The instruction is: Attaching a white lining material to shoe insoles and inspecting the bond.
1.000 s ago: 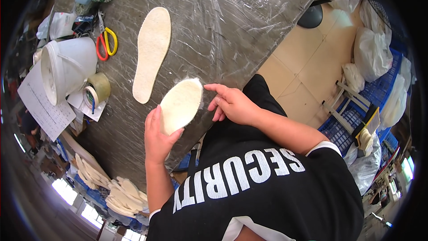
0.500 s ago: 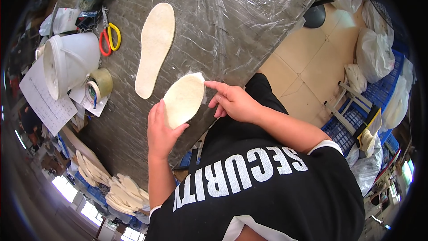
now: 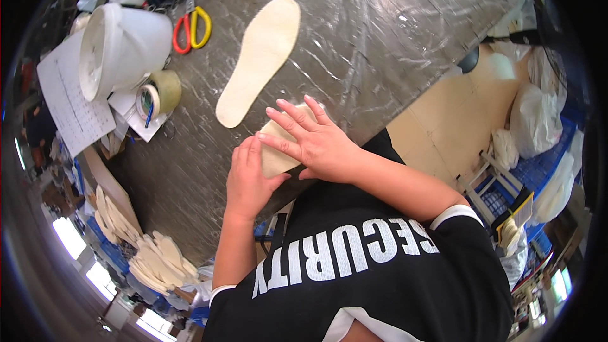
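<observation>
A cream, felt-like insole (image 3: 276, 159) is at the table's near edge, mostly covered by my hands. My left hand (image 3: 249, 180) grips its left end, thumb on the near side and fingers on the far side. Across its top lies my right hand (image 3: 324, 149), palm down with the fingers spread. Only a middle strip and a bit of the far rim of this insole show. A second whole insole (image 3: 261, 60) rests flat on the table just beyond my hands, its wider end pointing away.
Scissors (image 3: 192, 30) with red and yellow handles lie at the left, beside a white bucket (image 3: 130, 44). Tape rolls (image 3: 166, 92) and a written sheet (image 3: 69, 95) are nearby. Lower left, several insoles (image 3: 161, 263) are stacked. The plastic-covered table (image 3: 392, 38) ends diagonally at right, above a tiled floor (image 3: 437, 114).
My right hand has gone from touching the insole's rim with a fingertip to lying spread over it. The view has shifted, so the table items appear displaced.
</observation>
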The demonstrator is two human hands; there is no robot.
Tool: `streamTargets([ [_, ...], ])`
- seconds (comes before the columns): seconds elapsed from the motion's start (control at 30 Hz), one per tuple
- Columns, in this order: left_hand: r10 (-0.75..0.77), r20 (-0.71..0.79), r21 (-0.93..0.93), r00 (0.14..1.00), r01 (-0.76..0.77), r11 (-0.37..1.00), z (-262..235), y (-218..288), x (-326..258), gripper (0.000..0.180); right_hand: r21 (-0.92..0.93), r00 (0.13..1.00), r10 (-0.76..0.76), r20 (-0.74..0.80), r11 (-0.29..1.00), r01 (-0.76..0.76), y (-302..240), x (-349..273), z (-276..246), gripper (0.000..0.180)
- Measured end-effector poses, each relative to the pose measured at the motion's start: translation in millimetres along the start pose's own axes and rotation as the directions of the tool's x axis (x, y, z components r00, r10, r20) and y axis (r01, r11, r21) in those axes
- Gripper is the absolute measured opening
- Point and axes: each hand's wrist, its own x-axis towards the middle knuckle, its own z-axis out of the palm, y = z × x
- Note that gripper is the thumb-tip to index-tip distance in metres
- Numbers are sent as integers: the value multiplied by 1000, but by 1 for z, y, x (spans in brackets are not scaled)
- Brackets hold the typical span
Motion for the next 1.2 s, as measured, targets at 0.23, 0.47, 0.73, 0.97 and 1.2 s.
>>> streamTargets([
  [0.23,-110,-83,-333,990,77,940,-6,-8,-9,86,-72,984,23,174,997,-11,8,18,1,105],
  [0.47,-383,159,-503,910,408,762,-26,-36,-33,28,-65,967,107,232,993,-94,11,18,-12,99],
  [0.73,-415,22,-442,910,381,812,-20,-35,-32,15,-131,945,135,297,986,-99,9,28,-13,104],
  [0.97,-436,-50,-477,899,362,801,-10,-38,-30,13,-178,932,135,336,981,-78,8,31,-12,104],
  [1.2,-471,-44,-487,881,392,780,-1,-41,-29,13,-248,907,176,384,965,-82,0,35,-13,100],
])
